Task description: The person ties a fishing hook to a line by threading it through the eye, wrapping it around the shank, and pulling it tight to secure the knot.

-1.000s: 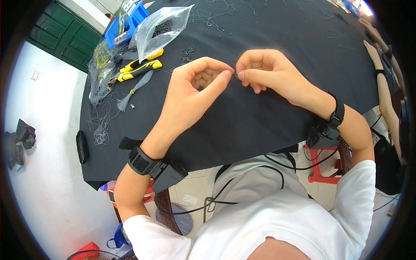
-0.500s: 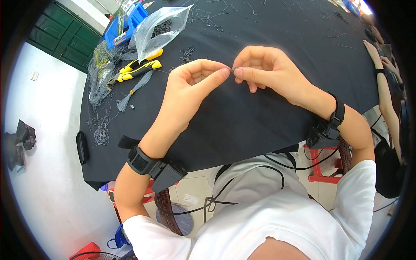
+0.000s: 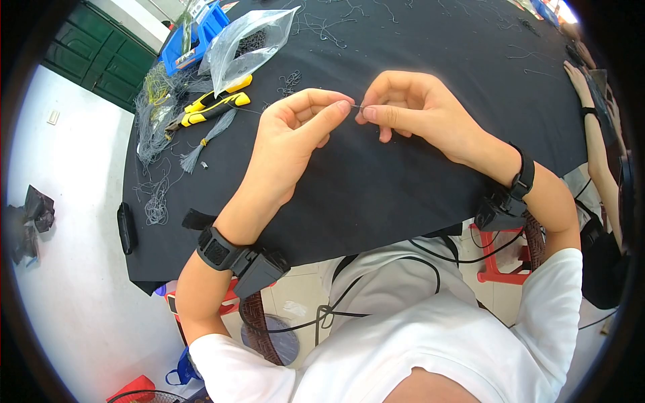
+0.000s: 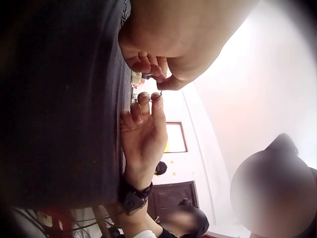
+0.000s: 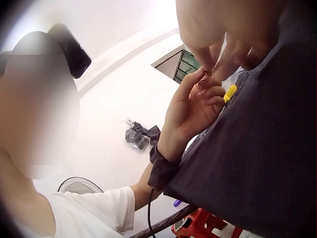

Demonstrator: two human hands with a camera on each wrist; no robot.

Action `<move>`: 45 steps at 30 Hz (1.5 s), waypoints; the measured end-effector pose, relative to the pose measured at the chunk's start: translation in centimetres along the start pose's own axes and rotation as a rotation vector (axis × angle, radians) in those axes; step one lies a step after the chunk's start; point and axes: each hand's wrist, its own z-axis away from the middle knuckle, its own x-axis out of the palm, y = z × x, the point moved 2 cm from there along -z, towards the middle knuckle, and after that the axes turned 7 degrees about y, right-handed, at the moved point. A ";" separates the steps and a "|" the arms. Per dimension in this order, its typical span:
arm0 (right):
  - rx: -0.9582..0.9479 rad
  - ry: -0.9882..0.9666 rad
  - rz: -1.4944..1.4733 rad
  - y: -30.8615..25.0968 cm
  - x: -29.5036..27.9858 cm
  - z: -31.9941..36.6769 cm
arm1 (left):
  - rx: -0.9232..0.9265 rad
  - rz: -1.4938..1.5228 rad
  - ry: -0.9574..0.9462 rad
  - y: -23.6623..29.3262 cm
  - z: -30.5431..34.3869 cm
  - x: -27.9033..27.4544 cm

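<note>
Over the black table, my left hand point(image 3: 293, 134) pinches a thin grey line between thumb and index fingertip; a strand trails left from behind that hand. The right hand point(image 3: 420, 114), close beside it, pinches a small hook point(image 4: 152, 97) between thumb and index finger. A thin dark bit bridges the narrow gap between the two sets of fingertips. From the right wrist view, the left hand point(image 5: 190, 111) has its other fingers curled in. Several small dark hooks point(image 3: 290, 82) lie in a heap beyond the left hand.
Yellow-and-black pliers point(image 3: 216, 109), a tied grey bundle of line point(image 3: 209, 140) and tangled line point(image 3: 153, 117) lie on the left. Behind them are a clear plastic bag point(image 3: 228, 67) and a blue bin point(image 3: 213, 27). At the far right are another person's arms point(image 3: 594, 134).
Both hands have shifted slightly left. Their fingertips, close together before, now stand a little apart with the thin dark bit showing between. The pliers and bundle have stayed put.
</note>
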 end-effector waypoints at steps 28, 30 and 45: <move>-0.028 0.011 0.040 0.4 -0.1 -0.2 | 0.147 -0.110 0.014 0.7 0.2 0.5; -0.020 0.016 0.047 0.4 -0.1 -0.2 | 0.145 -0.115 0.016 0.7 0.2 0.5; -0.013 0.043 0.044 0.2 0.1 -0.1 | 0.209 -0.125 0.027 0.5 0.1 0.7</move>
